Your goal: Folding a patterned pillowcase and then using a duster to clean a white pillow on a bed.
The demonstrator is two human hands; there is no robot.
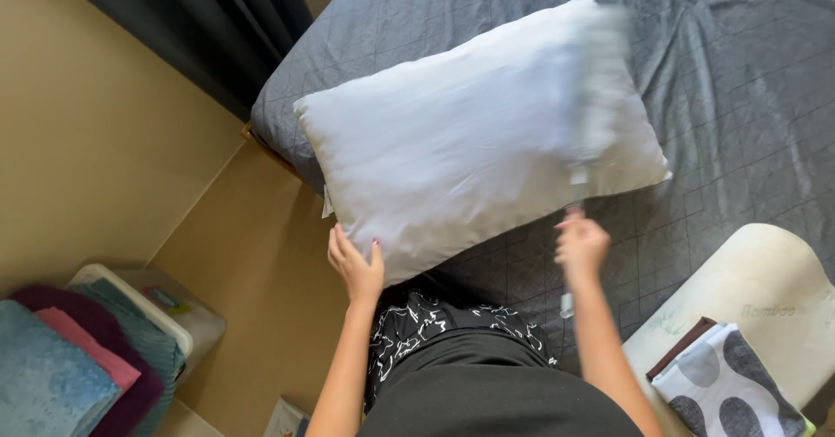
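- Head view: your left hand (pixel 355 267) lies flat, fingers spread, under the white pillow's (pixel 470 133) near edge.
- Right hand (pixel 581 246), closed on a blurred slim tool (pixel 576 176), just below pillow's right end.
- Pillow rests on grey bed (pixel 739 80); steady that edge, stroke evenly.

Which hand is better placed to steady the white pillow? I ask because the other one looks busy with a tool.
Probably the left. The left hand already lies against the near edge of the white pillow. The right hand has its grip on a thin, blurred tool lying over the pillow, so it isn't free.
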